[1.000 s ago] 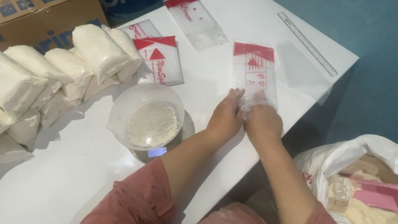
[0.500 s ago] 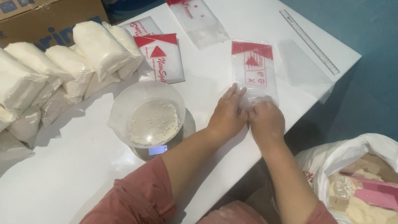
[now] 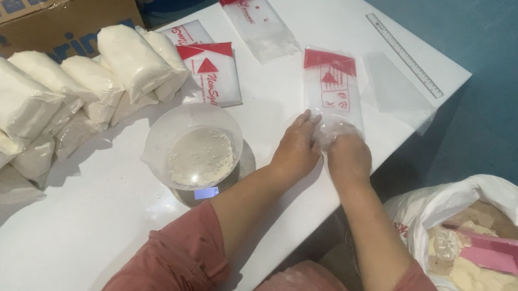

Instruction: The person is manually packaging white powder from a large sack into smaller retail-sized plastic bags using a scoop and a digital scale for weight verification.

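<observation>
head cam, left hand [image 3: 297, 149] flat on table [image 3: 96, 237], right hand [image 3: 348, 160] fisted, both pressing clear bag [image 3: 333, 92]

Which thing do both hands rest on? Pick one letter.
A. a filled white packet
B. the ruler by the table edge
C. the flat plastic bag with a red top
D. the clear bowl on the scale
C: the left hand and right hand both press on the near end of the flat plastic bag with a red top, apart from the clear bowl, ruler and filled white packets.
</observation>
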